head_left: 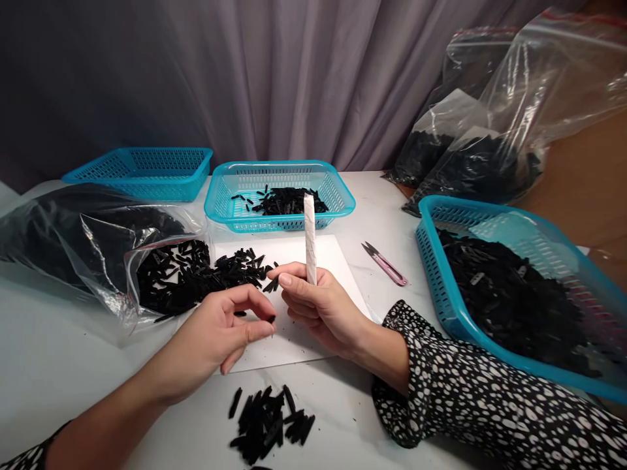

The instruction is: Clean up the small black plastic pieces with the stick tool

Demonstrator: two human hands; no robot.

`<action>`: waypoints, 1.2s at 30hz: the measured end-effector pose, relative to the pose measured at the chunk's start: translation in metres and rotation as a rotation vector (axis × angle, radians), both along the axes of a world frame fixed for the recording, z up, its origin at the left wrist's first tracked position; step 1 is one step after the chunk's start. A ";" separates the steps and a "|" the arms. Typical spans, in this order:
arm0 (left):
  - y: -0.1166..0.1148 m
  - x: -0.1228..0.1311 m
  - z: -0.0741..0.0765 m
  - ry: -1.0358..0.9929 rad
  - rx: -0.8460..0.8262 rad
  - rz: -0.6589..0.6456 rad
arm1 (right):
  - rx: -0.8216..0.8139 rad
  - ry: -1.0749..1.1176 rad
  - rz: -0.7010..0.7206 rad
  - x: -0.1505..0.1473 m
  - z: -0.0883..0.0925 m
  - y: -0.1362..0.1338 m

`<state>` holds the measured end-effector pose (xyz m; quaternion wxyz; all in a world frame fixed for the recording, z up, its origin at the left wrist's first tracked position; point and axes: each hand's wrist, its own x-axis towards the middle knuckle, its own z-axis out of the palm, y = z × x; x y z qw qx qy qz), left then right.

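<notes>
Between the thumb and index finger of my left hand [210, 336] is a small black piece [271, 320], mostly covered by the fingertips. My right hand [326, 307] is closed around a slim stick wrapped in white paper [309, 235], held upright; its lower end is hidden in the palm. Both hands are over a white sheet [337, 261], close together but apart. Behind my left hand, a heap of black strips [240, 271] spills from a clear plastic bag [112, 228] onto the sheet. Nearer to me lies a smaller pile of black strips [262, 424].
Pink-handled thread snips [385, 264] lie right of the sheet. A blue basket [279, 164] with black pieces stands at the back, beside another blue basket [198, 183]. A larger filled blue basket [434, 287] is at right, below clear zip bags [519, 98]. A grey curtain [294, 78] hangs behind.
</notes>
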<state>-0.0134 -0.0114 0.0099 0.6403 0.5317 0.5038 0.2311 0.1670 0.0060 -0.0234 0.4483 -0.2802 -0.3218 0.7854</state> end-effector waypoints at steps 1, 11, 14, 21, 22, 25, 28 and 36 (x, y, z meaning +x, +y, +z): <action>-0.001 0.000 0.001 0.013 -0.020 -0.045 | 0.002 0.001 -0.001 0.000 0.000 0.000; 0.000 0.006 0.001 -0.161 -0.055 0.122 | 0.013 -0.024 0.008 0.001 0.000 0.000; 0.001 0.005 0.001 -0.193 -0.044 0.213 | 0.007 -0.007 0.010 0.000 -0.001 0.000; 0.001 0.004 0.002 -0.237 -0.027 0.306 | 0.020 0.011 0.013 0.001 -0.002 -0.001; 0.001 0.004 0.002 -0.232 -0.023 0.315 | 0.015 0.012 0.007 0.001 -0.001 -0.001; 0.001 0.004 0.001 -0.220 0.000 0.337 | -0.014 0.019 -0.026 0.000 0.000 0.000; 0.002 0.004 -0.001 -0.217 0.058 0.348 | -0.036 0.039 -0.040 -0.001 0.000 0.000; 0.004 0.004 -0.006 -0.205 0.175 0.353 | -0.022 -0.022 0.064 -0.005 0.000 -0.002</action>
